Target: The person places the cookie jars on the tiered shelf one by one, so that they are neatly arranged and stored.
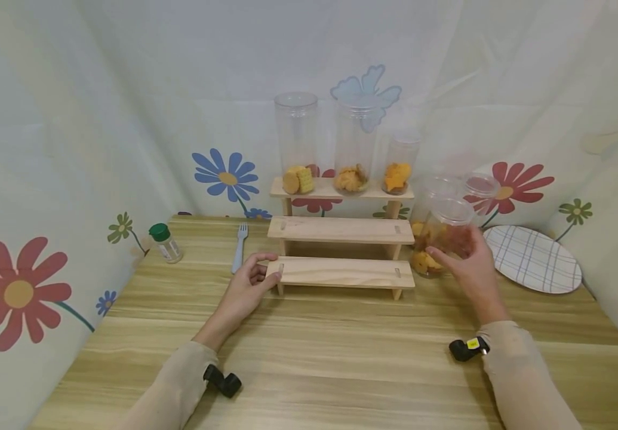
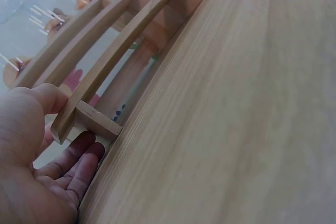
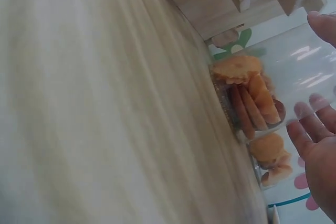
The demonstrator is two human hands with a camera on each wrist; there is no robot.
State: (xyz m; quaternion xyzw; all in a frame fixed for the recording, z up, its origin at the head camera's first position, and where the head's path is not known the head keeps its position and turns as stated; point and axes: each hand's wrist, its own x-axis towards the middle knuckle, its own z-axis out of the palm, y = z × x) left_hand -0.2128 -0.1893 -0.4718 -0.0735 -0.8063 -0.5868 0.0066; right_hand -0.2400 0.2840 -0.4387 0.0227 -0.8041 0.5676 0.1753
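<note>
The head view looks forward and down from above the near edge of the bench [image 1: 341, 352], taking in both forearms, the stepped wooden rack [image 1: 341, 272] at the middle and the flowered cloth wall behind. The left wrist view sits low and very close beside the left hand [image 2: 37, 177], skimming along the bench toward the right, with the rack's left end [image 2: 86, 116] filling its near field. The right wrist view, also low and close, faces the clear jar [image 3: 262, 108] and the right end of the rack. All three share the rack and the bench surface.
</note>
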